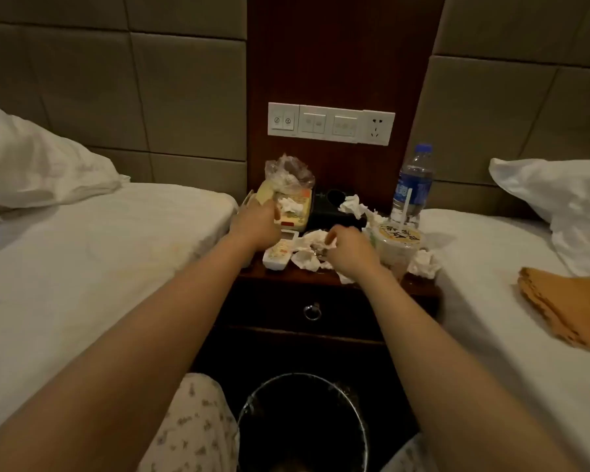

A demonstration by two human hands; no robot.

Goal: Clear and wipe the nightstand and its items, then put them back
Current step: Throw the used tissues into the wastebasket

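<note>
Clearing is barely begun: a yellow box (292, 207) is gripped by the left hand (254, 223), tissues (312, 245) pinched by the right hand (346, 248), while the cup (397, 248) beside it and the nightstand (321, 279) remain unwiped.

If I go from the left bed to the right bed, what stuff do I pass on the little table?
Left hand on the yellow snack box → black tissue box → right hand on crumpled tissues → lidded cup with a straw → orange cloth on the right bed.

Head view, down over nightstand (324, 279)
</note>
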